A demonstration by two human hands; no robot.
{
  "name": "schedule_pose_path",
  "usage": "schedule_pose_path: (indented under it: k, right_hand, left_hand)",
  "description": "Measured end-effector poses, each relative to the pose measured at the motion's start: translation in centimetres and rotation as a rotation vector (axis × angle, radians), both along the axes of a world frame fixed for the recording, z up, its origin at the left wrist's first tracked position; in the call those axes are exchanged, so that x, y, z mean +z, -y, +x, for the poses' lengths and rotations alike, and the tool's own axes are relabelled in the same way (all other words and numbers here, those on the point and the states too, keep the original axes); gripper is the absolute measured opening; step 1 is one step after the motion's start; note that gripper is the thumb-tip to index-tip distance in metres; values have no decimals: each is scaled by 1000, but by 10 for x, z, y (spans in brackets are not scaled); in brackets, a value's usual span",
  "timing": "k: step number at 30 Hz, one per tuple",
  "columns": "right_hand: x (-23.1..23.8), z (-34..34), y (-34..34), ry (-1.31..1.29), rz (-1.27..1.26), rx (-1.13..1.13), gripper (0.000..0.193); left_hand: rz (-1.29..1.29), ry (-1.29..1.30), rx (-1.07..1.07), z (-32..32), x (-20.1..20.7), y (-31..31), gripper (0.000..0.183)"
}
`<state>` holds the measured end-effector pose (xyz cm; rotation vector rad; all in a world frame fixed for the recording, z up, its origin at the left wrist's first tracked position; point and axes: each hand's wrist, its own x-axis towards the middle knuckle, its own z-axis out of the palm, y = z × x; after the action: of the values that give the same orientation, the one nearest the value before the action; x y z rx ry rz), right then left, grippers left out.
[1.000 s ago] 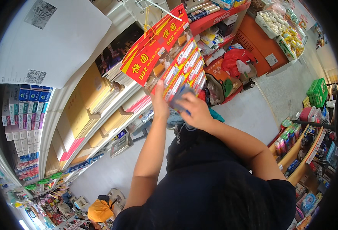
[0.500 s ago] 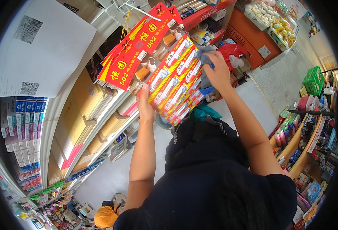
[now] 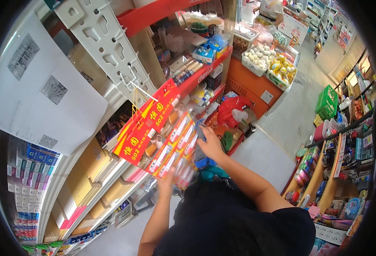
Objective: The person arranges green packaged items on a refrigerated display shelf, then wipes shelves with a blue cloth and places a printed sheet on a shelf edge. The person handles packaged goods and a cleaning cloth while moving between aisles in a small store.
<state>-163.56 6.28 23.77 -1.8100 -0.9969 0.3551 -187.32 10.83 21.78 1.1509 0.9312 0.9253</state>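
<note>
A red and yellow hanging card of glue tubes (image 3: pixel 176 149) hangs tilted in front of me, with a second card partly hidden behind it. Its red header (image 3: pixel 147 123) is up near a white wire hook (image 3: pixel 143 89). My left hand (image 3: pixel 165 182) grips the lower edge of the card, its fingers partly hidden behind the packs. At the card's right edge, my right hand (image 3: pixel 209 144) is closed on a grey-blue cloth (image 3: pixel 200 128), which lies against the packs. The card's lower packs look blurred.
Shelves with stacked envelopes (image 3: pixel 79 179) and small boxes (image 3: pixel 34 170) run along the left, below a hanging white paper sheet (image 3: pixel 47 89). Ahead are a red shelf (image 3: pixel 209 70) and trays of eggs (image 3: pixel 260 59). A green crate (image 3: pixel 326 102) and goods shelves (image 3: pixel 324 179) line the right.
The view has tilted up, showing more of the white rack and the far aisle. My left hand now holds the card lower down, and the cloth remains in my right hand at its right edge.
</note>
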Motion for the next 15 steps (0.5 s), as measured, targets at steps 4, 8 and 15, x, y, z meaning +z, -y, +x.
schedule_pose_path:
  k: [4,8,15]
  right_hand:
    - [-14,-24,-1,130,46,-109,59]
    - [-15,-55,13,157,20,1,57]
    - [7,-54,42,341,186,538,36]
  left_hand:
    - [-333,93,64,16,27,12,54]
    - [-224,160,67,21,18,12,55]
    - [-254,192,147,28,38,14,40]
